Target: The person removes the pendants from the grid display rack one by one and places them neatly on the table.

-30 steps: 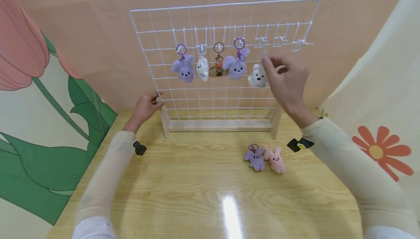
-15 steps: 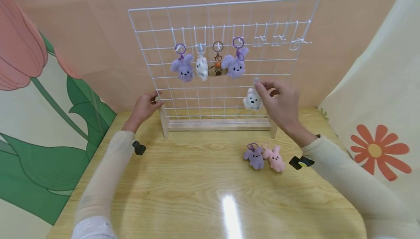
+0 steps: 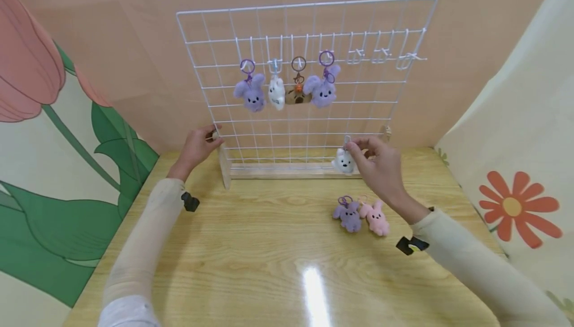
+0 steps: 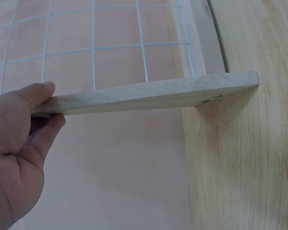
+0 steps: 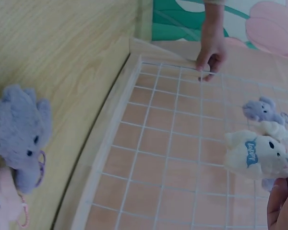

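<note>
My right hand pinches a white plush keychain by its top, close in front of the lower part of the white wire grid rack. In the right wrist view the plush shows a blue lettered patch. My left hand grips the rack's wooden side leg between thumb and fingers. From the rack's hooks hang a purple plush, a white plush, a brown plush and another purple plush.
On the wooden table, a purple plush keychain and a pink one lie side by side in front of the rack's right end. Several bare hooks line the rack's upper right. A peach backdrop stands behind.
My right hand has brought the white plush keychain down from just below the bare hooks to near the rack's wooden base, slightly leftward. My left hand stays on the side leg.
</note>
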Motion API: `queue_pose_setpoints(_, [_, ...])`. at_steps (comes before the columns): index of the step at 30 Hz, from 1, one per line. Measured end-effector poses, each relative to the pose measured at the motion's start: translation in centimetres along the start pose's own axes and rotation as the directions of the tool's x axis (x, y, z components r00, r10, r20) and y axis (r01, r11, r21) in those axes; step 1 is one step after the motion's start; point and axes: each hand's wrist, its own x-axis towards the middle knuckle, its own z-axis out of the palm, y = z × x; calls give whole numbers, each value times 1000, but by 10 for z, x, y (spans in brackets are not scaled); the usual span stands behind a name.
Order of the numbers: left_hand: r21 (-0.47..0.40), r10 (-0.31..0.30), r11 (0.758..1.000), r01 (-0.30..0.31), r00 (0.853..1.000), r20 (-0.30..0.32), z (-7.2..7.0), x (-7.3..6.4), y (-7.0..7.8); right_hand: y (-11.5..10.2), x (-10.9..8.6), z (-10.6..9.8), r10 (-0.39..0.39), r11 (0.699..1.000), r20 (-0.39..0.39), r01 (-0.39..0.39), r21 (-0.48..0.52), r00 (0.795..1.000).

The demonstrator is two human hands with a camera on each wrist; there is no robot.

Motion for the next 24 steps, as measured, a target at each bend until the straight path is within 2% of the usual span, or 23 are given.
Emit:
queue_pose_setpoints(6, [1,-8,1000,8,1000,5,0,1,-1,9,-17,6,41,999,40,-41,-7,998])
queue_pose_setpoints(14, [29,3,1000,-3,1000,-4,0,1,-2,16,-37,14,50,998,118,-53,22,992])
queue_pose_setpoints(24, [11,3,1000,-3,1000,-9,1,2,-4,30,-60,25,127,991,232,-134,17,965])
